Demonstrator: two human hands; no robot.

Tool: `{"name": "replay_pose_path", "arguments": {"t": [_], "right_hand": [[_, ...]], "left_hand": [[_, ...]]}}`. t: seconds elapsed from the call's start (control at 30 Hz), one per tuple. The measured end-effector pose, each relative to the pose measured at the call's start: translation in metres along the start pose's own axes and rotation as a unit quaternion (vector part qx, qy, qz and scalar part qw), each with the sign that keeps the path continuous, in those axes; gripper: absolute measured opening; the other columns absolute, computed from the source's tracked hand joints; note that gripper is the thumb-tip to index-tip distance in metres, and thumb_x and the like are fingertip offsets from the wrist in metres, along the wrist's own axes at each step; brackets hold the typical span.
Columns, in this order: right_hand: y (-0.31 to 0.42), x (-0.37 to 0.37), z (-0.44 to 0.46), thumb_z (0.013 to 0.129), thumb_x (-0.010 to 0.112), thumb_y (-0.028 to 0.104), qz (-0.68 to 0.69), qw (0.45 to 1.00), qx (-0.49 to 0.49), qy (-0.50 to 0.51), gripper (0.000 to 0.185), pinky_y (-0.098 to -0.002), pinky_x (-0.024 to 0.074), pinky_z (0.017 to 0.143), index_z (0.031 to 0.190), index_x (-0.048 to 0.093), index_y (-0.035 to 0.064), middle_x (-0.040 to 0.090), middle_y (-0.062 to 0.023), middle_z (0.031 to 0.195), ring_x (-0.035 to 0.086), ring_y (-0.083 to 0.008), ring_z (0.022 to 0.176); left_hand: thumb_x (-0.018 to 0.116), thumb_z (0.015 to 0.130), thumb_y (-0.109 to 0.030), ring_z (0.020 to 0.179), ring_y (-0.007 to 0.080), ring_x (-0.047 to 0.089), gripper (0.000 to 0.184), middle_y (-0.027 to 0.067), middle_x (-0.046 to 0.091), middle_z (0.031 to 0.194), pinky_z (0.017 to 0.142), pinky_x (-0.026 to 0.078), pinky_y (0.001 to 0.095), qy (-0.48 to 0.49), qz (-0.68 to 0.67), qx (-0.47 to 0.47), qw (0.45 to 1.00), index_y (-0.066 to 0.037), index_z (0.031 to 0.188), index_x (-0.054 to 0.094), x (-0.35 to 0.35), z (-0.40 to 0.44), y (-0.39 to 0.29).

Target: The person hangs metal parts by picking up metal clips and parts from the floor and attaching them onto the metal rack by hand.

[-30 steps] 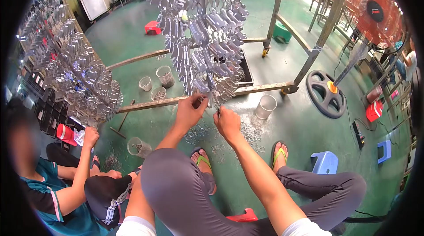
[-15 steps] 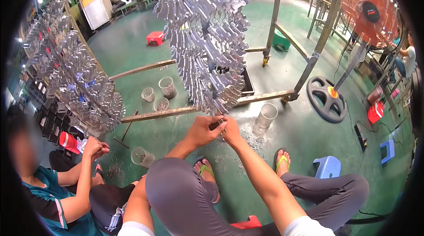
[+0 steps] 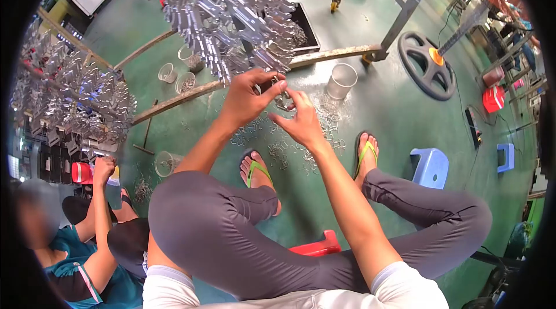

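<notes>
Versus half a second ago: view has dropped, and the hands no longer sit bunched fingertip to fingertip. My left hand (image 3: 250, 100) is now right at the bottom edge of the hanging metal parts (image 3: 231, 14); my right hand (image 3: 301, 122) has opened up, thumb off the fingers.

Containers: clear cup (image 3: 342, 81) on the green floor (image 3: 394, 118), in front of the rack's near rail (image 3: 333, 55), close to its right corner; can't read its contents. Past the rail's left end, three plastic cups (image 3: 167, 73) in a cluster; the two nearer the rack's middle hold small metal bits. Tilted cup (image 3: 167, 164) near my left knee has metal bits too. Black bin (image 3: 314, 41) behind the rail: metal pieces inside. Loose hooks (image 3: 284, 147) litter the floor between my feet.

Small metal piece (image 3: 281, 98): pinched between left thumb and forefinger, lower end hanging toward the right fingertips. Right thumb and fingers spread just beside it; can't tell if the forefinger touches.
</notes>
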State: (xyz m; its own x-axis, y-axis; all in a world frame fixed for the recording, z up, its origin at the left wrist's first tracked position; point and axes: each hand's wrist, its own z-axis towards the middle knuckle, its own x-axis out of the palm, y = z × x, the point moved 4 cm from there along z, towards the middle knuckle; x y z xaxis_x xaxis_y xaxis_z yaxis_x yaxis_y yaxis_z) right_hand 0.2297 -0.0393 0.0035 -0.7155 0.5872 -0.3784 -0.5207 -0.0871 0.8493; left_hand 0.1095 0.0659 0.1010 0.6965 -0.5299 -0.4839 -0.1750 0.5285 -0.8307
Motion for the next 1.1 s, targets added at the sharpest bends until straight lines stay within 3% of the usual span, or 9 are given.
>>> {"name": "replay_pose_path", "arguments": {"t": [0.1,0.17,0.3,0.4,0.53,0.77,0.9,1.0,1.1], "right_hand": [[0.002,0.008,0.001,0.092,0.072,0.015,0.011,1.000,0.011,0.005,0.016,-0.0476,0.0526,0.071,0.099,0.074,0.0001,0.068,-0.0201,0.092,0.067,-0.0410,0.079],[0.000,0.011,-0.003,0.093,0.069,0.014,0.003,1.000,0.000,-0.015,0.016,-0.0495,0.0519,0.071,0.100,0.074,0.0010,0.067,-0.0210,0.090,0.066,-0.0437,0.080],[-0.006,0.009,-0.007,0.093,0.066,0.014,-0.008,1.000,0.001,-0.022,0.013,-0.0530,0.0513,0.072,0.098,0.072,0.0036,0.064,-0.0204,0.087,0.065,-0.0453,0.082],[-0.004,0.005,-0.009,0.094,0.065,0.016,-0.010,1.000,-0.005,-0.020,0.011,-0.0528,0.0520,0.071,0.095,0.070,0.0056,0.064,-0.0181,0.086,0.065,-0.0437,0.081],[-0.010,0.013,-0.013,0.093,0.067,0.017,-0.018,0.999,-0.021,-0.017,0.011,-0.0517,0.0534,0.071,0.097,0.070,0.0074,0.063,-0.0157,0.085,0.066,-0.0419,0.080],[-0.064,0.003,-0.015,0.091,0.074,0.023,-0.053,0.997,-0.045,0.033,0.025,-0.0471,0.0570,0.082,0.109,0.073,0.0053,0.069,-0.0170,0.101,0.069,-0.0380,0.094],[-0.188,-0.019,-0.050,0.090,0.077,0.029,-0.279,0.955,0.095,0.009,0.038,-0.0471,0.0520,0.102,0.117,0.072,0.0029,0.066,-0.0212,0.124,0.062,-0.0418,0.118],[-0.205,-0.039,-0.068,0.091,0.074,0.026,-0.360,0.909,0.138,0.156,0.035,-0.0476,0.0530,0.101,0.116,0.073,0.0021,0.067,-0.0227,0.121,0.063,-0.0419,0.117],[-0.218,-0.045,-0.051,0.092,0.070,0.020,-0.311,0.917,0.202,0.148,0.026,-0.0502,0.0540,0.097,0.108,0.076,0.0003,0.068,-0.0251,0.118,0.065,-0.0435,0.112]], "left_hand": [[0.081,0.093,-0.018,0.068,0.0026,0.053,0.026,-0.0039,0.062,0.081,0.061,0.045,0.0231,-0.026,-0.012,0.003,1.000,-0.007,0.117,0.077,0.006,0.001,0.008],[0.082,0.093,-0.015,0.071,0.0035,0.057,0.038,-0.0033,0.063,0.084,0.064,0.049,0.0225,-0.031,-0.024,-0.028,0.999,-0.005,0.128,0.070,0.010,-0.007,0.014],[0.090,0.085,-0.017,0.078,0.0072,0.064,0.051,0.0033,0.067,0.091,0.067,0.053,0.0235,-0.084,-0.208,-0.054,0.973,0.002,0.123,0.063,0.028,-0.025,0.037],[0.084,0.089,-0.010,0.084,0.0075,0.063,0.043,0.0009,0.065,0.091,0.075,0.054,0.0243,-0.046,-0.126,-0.015,0.991,-0.001,0.127,0.065,0.034,-0.037,0.051],[0.082,0.089,-0.003,0.089,0.0096,0.068,0.014,0.0023,0.069,0.095,0.080,0.055,0.0244,-0.053,-0.082,-0.030,0.995,0.001,0.099,0.072,0.042,-0.037,0.061],[0.080,0.091,-0.003,0.096,0.0134,0.072,0.011,0.0039,0.069,0.091,0.083,0.055,0.0250,-0.088,-0.066,-0.034,0.993,0.003,0.089,0.072,0.032,-0.038,0.060],[0.080,0.092,-0.003,0.097,0.0134,0.072,0.011,0.0032,0.068,0.088,0.085,0.054,0.0248,-0.107,-0.047,-0.054,0.992,0.004,0.088,0.072,0.024,-0.039,0.062],[0.080,0.092,-0.003,0.097,0.0132,0.071,0.012,0.0026,0.068,0.087,0.086,0.054,0.0250,-0.121,-0.069,-0.081,0.987,0.004,0.087,0.072,0.025,-0.039,0.065],[0.079,0.093,-0.003,0.097,0.0126,0.071,0.011,0.0023,0.069,0.088,0.086,0.053,0.0250,-0.125,-0.059,-0.078,0.987,0.004,0.087,0.073,0.023,-0.038,0.068]]}}
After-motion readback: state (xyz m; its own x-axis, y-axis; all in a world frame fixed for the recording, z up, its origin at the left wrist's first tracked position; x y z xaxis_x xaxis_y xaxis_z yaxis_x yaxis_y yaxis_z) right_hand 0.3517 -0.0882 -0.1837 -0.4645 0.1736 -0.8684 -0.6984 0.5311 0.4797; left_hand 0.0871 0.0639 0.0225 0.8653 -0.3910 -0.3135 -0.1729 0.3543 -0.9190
